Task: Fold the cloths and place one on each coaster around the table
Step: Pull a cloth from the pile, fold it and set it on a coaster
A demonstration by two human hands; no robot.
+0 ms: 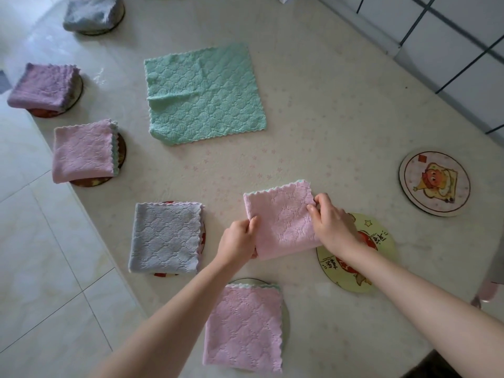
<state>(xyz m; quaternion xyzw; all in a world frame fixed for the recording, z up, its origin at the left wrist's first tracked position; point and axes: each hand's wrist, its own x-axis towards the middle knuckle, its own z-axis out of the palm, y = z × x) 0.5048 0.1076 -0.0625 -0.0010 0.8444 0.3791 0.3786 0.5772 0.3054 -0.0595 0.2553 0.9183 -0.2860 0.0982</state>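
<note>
Pink microfibre, folded to a small square: the pink cloth [281, 222] sits low over the table [327, 118], held between both hands. The left hand [240, 238] pinches its near-left edge with the thumb on top. The right hand [331, 225] grips the right edge near the far corner, fingers curled over the layers. Step in hand, as judged: moving the folded square onto the yellow coaster [381, 249], which lies under and just beyond the right wrist; the cloth's near-right corner appears to reach the coaster's rim. To do this well, both grips should trap all layers together (the scalloped far edge would otherwise splay). The square should travel level toward the right hand's side and be centred before release. A second bare coaster [433, 184] sits well beyond the right hand. An unfolded green cloth [204, 94] lies spread far ahead of the left hand. Just left of the left hand, a grey cloth [166, 237] covers its own coaster.
</note>
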